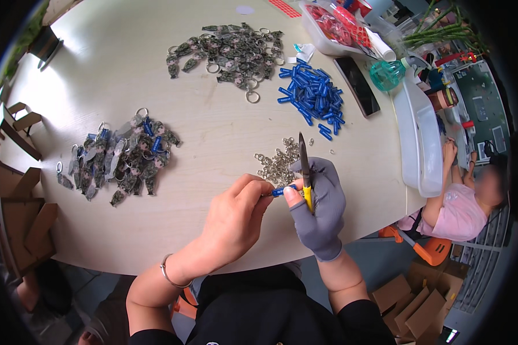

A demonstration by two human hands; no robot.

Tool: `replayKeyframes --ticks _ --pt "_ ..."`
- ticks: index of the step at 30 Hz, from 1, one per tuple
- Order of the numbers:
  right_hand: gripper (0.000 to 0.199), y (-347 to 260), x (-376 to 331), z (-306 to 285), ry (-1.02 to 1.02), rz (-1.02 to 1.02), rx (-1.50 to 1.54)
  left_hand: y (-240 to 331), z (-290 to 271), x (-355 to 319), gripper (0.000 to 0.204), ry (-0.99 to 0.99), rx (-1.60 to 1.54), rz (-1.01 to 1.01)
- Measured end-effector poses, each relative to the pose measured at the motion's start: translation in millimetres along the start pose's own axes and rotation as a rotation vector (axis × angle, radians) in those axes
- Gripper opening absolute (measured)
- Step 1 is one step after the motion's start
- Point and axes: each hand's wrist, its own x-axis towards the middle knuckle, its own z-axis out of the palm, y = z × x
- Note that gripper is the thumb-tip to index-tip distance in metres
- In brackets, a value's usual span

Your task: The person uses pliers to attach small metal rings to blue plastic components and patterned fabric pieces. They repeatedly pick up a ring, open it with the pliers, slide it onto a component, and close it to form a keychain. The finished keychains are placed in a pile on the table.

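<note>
My left hand (236, 215), bare with a bangle at the wrist, pinches one end of a small blue capsule-shaped piece (283, 190). My right hand (321, 210) wears a grey glove with bare fingertips. It is closed around pliers (305, 167) with a yellow handle, dark jaws pointing away from me, and its thumb and finger also touch the blue piece's other end. Just beyond my hands lies a heap of small metal rings or clasps (277, 161). Farther off is a pile of matching blue pieces (313, 92). Any ring at the fingertips is too small to make out.
Camouflage-patterned figure keychains with rings (230, 54) lie at the far middle; others, some with blue pieces, form a left pile (121, 152). On the right are a phone (357, 86), a white tray (414, 138), a green bottle (387, 75) and a seated person in pink (457, 213).
</note>
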Motion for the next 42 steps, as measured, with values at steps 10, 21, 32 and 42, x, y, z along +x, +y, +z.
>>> replayKeyframes --ticks 10,21,32,42 --pt "0.012 -1.0 -5.5 2.3 0.052 -0.032 -0.076 -3.7 2.8 -4.4 0.011 0.046 -0.161 -0.09" --pt "0.012 -5.2 -16.8 11.9 0.18 -0.18 -0.196 1.4 3.6 -4.7 0.014 0.021 -0.827 -0.482" --pt "0.015 -15.9 -12.8 2.8 0.061 0.16 0.125 -5.3 -7.6 0.3 0.012 -0.048 -1.086 -0.546" --pt "0.032 0.2 8.9 -42.9 -0.247 -0.31 -0.406 -12.1 -19.9 9.1 0.018 -0.112 -0.975 -0.641"
